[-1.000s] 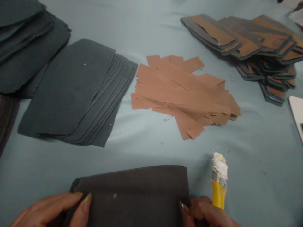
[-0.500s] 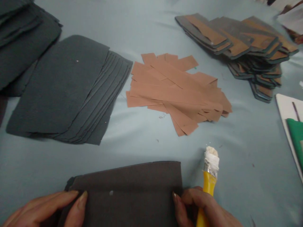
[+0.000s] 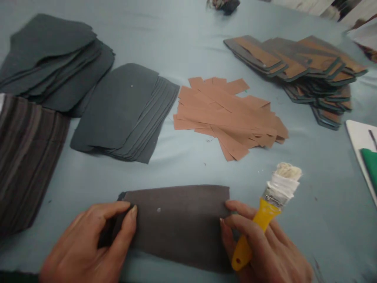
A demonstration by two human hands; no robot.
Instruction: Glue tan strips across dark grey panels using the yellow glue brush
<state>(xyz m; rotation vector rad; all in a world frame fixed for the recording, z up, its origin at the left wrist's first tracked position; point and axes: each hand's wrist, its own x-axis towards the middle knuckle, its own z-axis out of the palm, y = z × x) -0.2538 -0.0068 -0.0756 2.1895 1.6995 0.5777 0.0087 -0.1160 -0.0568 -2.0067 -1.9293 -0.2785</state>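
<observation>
A dark brown sheet [image 3: 182, 228] with a small pale speck lies at the front of the table, and a black edge shows at its upper left corner. My left hand [image 3: 91, 239] pinches its left edge between thumb and fingers. At the sheet's right edge, the thumb and fingertips of my right hand [image 3: 265, 251] grip it. That same hand also holds a paintbrush [image 3: 266, 214] with a yellow handle, its bristles coated in white and pointing up and away.
Brown strips [image 3: 226, 118] lie loosely heaped beyond the sheet. Dark grey pieces [image 3: 118, 110] are fanned out leftward, near another grey stack [image 3: 55, 55] and dark brown pieces [image 3: 29, 157]. Grey-and-tan pieces [image 3: 300, 63] pile up far right. A white board [image 3: 356, 137] carries something green [image 3: 369, 165].
The view has shifted, bringing the brown pieces at left into sight. The sheet's upper band no longer shows a crease, and the brush now tilts more to the right.
</observation>
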